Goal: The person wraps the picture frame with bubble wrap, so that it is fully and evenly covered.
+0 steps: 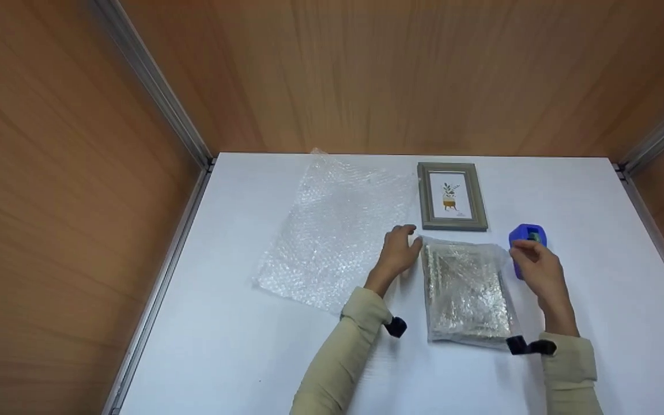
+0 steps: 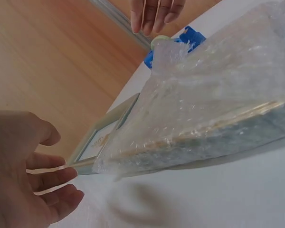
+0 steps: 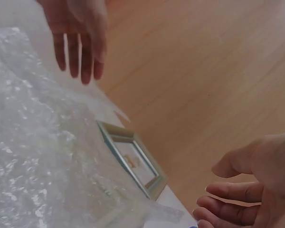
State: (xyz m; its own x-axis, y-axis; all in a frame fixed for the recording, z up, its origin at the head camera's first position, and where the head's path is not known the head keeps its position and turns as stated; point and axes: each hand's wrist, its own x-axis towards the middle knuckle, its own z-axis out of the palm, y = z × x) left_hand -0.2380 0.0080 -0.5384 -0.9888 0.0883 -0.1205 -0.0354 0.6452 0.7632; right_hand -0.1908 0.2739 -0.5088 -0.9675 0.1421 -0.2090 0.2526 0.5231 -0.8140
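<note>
A picture frame wrapped in bubble wrap (image 1: 467, 294) lies on the white table in front of the person. Just off its upper left corner is the left hand (image 1: 399, 252), fingers loosely bent and nothing between them. The right hand (image 1: 539, 271) hovers by its upper right side, overlapping a blue tape dispenser (image 1: 525, 231) in the head view. In the right wrist view that hand (image 3: 242, 190) has relaxed, parted fingers and holds nothing. The left wrist view shows the wrap's loose end (image 2: 168, 57) sticking up near the dispenser (image 2: 194, 38).
Behind the wrapped piece lies a bare grey-green picture frame (image 1: 453, 225) with a potted-plant print. A flat sheet of bubble wrap (image 1: 332, 230) covers the table left of it. Wooden panels (image 1: 366, 75) stand along the back and sides of the table (image 1: 222, 357).
</note>
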